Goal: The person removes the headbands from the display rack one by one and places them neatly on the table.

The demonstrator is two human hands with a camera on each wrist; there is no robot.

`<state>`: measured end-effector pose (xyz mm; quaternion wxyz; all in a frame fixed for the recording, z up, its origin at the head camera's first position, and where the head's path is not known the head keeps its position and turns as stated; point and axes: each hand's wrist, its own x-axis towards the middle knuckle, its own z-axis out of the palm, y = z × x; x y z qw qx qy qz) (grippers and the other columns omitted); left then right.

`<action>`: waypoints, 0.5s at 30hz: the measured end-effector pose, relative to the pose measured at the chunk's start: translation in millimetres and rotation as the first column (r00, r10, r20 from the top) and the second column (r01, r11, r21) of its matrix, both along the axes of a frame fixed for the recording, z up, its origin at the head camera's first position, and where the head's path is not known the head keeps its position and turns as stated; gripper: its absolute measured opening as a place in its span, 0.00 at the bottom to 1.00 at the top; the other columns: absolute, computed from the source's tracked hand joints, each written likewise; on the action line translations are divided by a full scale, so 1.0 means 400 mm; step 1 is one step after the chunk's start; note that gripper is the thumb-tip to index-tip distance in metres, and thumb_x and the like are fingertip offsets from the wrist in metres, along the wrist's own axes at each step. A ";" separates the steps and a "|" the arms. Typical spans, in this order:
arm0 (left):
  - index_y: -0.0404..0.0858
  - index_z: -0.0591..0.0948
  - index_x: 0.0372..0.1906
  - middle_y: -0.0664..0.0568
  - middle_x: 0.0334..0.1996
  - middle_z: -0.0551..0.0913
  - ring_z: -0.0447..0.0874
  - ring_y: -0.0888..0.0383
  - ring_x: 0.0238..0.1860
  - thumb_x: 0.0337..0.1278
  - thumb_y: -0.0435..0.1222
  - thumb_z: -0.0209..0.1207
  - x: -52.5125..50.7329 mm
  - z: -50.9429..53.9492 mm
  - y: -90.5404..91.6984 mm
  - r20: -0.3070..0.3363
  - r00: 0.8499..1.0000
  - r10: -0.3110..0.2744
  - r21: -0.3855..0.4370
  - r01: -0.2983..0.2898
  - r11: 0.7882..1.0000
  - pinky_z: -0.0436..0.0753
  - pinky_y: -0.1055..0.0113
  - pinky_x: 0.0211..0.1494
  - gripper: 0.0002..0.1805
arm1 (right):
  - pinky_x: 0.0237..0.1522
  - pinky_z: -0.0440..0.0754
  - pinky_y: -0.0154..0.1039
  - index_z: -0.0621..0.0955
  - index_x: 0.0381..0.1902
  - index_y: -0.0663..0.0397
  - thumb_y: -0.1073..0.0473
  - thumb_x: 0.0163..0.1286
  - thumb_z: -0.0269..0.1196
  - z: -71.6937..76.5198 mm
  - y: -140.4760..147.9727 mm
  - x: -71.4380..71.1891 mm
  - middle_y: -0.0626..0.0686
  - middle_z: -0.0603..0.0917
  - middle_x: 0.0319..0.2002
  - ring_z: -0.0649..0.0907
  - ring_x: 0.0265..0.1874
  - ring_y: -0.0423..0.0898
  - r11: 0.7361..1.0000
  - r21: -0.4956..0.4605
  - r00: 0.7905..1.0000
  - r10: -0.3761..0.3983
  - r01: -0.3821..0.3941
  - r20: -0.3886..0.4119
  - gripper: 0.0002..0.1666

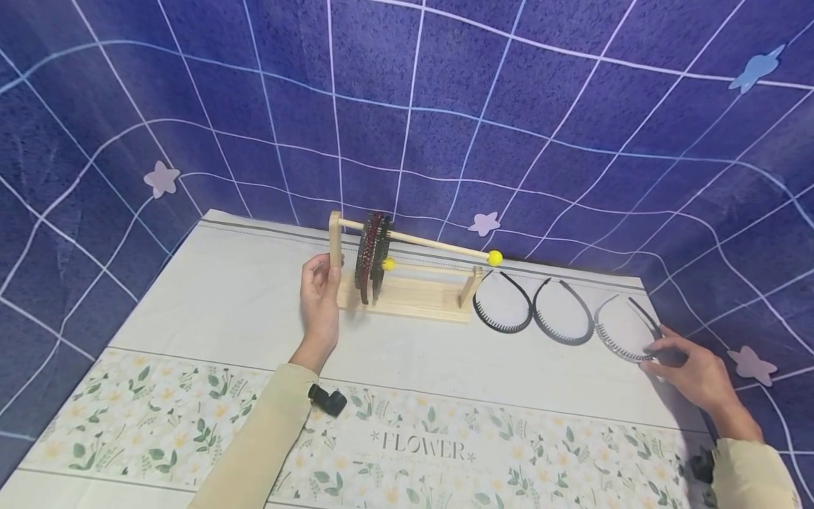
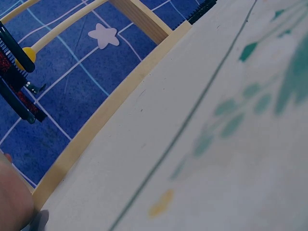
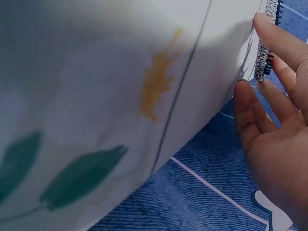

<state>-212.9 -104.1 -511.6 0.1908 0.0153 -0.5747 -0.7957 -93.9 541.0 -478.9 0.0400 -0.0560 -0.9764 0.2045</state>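
My left hand grips the left post of a wooden headband rack near the table's back edge. From that post a long rod with a yellow ball end runs rightward. Several dark headbands, one of them reddish and sparkly, hang close together on it. A lower rod reaches left from the short right post. Far to the right, my right hand pinches the edge of a silver, glittery toothed headband; its fingers partly cover the band in the right wrist view.
Two more toothed headbands, a black one and a dark grey one, lie in a row between the rack and the silver one. A floral cloth covers the table. Blue gridded fabric with stars stands behind and at both sides.
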 end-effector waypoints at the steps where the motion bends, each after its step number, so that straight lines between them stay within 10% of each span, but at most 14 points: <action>1: 0.41 0.75 0.69 0.34 0.72 0.81 0.79 0.53 0.73 0.86 0.32 0.55 0.000 0.000 0.000 -0.001 1.000 0.000 0.001 0.000 1.000 0.72 0.59 0.85 0.15 | 0.61 0.73 0.81 0.86 0.57 0.62 0.55 0.65 0.83 0.000 0.001 -0.001 0.73 0.70 0.79 0.69 0.72 0.85 1.000 0.003 1.000 0.007 -0.007 0.000 0.28; 15: 0.44 0.76 0.67 0.41 0.69 0.84 0.80 0.52 0.74 0.86 0.32 0.56 -0.004 -0.004 0.001 -0.004 1.000 -0.001 0.011 0.001 1.000 0.73 0.60 0.84 0.15 | 0.64 0.68 0.85 0.83 0.64 0.64 0.56 0.67 0.81 -0.001 0.002 -0.006 0.80 0.69 0.77 0.69 0.70 0.88 0.999 -0.005 0.999 0.036 -0.036 0.036 0.32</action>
